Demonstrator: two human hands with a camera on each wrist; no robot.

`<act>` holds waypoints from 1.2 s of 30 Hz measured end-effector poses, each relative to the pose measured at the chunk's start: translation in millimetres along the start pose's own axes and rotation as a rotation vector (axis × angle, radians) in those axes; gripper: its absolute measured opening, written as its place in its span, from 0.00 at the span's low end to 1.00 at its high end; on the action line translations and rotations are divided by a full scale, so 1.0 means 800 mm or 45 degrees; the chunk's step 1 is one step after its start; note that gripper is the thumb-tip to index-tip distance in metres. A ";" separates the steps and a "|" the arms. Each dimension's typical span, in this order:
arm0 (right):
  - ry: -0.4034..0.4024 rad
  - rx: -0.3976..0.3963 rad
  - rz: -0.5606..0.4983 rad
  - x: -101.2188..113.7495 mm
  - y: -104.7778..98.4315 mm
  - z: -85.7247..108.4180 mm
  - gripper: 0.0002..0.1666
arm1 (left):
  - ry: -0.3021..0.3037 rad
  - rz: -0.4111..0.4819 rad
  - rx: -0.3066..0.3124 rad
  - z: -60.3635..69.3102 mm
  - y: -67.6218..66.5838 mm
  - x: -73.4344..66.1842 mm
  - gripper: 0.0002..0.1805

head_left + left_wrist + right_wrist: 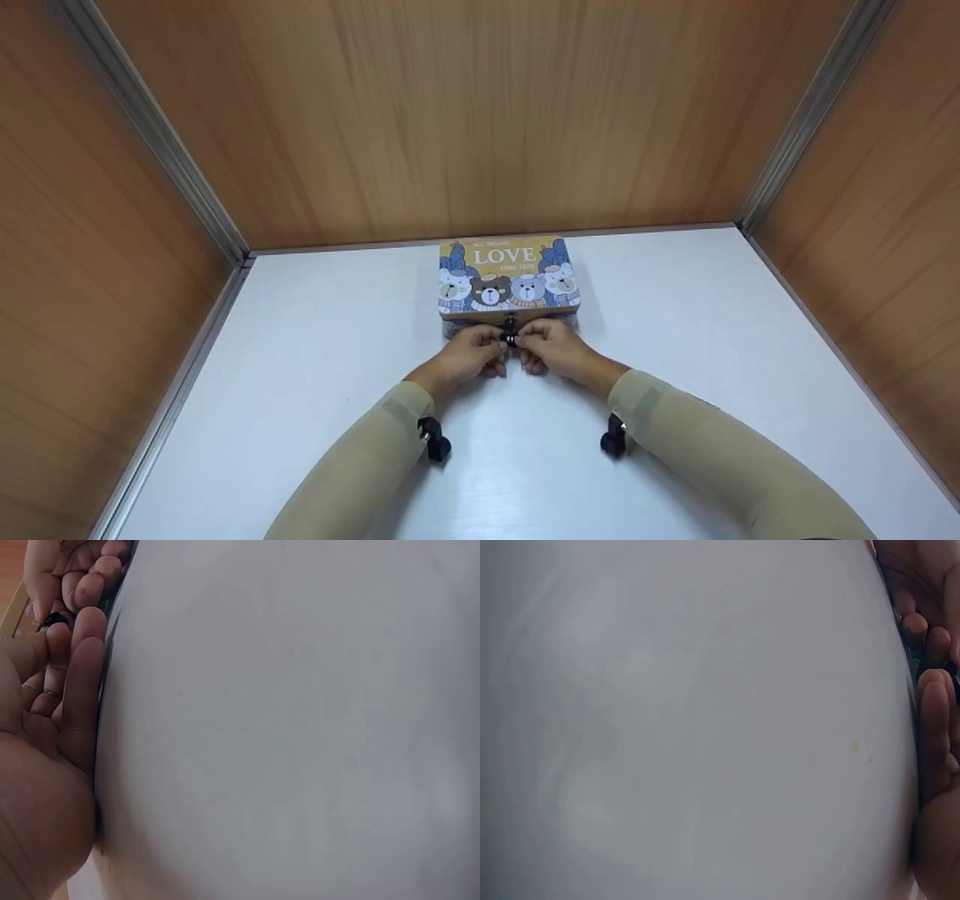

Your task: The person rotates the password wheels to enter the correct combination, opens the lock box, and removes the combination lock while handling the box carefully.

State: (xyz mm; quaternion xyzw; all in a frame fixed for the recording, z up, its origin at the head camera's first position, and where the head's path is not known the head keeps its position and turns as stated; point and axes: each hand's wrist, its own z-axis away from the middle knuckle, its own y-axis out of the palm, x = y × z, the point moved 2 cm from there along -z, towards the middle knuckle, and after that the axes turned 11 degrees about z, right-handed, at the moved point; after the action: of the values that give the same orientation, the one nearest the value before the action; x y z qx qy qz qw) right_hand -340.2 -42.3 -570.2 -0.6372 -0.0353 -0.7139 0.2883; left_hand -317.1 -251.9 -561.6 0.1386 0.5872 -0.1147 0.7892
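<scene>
A tin box (504,274) with cartoon bears and the word LOVE on its lid stands with the lid down. At the middle of its front, a small black padlock (511,339) hangs by the metal latch (511,321). My left hand (474,351) pinches the padlock from the left between thumb and forefinger. From the right, my right hand (553,348) pinches it the same way. The other fingers of both hands are curled below it. In the left wrist view only a dark bit of the padlock (54,619) shows between the fingertips; the rest is hidden.
The box stands on a white table (337,337) near its back edge. A wood-grain panel (495,112) rises behind, with further panels at left and right joined by metal posts. A small black camera hangs under each wrist.
</scene>
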 end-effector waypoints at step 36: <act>-0.010 -0.014 -0.007 -0.001 0.002 -0.002 0.07 | 0.002 -0.003 -0.032 -0.003 0.002 0.002 0.09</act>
State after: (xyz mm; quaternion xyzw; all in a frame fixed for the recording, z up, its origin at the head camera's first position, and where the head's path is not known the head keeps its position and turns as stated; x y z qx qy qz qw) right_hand -341.1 -43.9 -572.1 -0.6416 -0.0341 -0.7122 0.2827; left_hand -318.1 -249.9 -563.9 0.1282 0.5894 -0.1080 0.7902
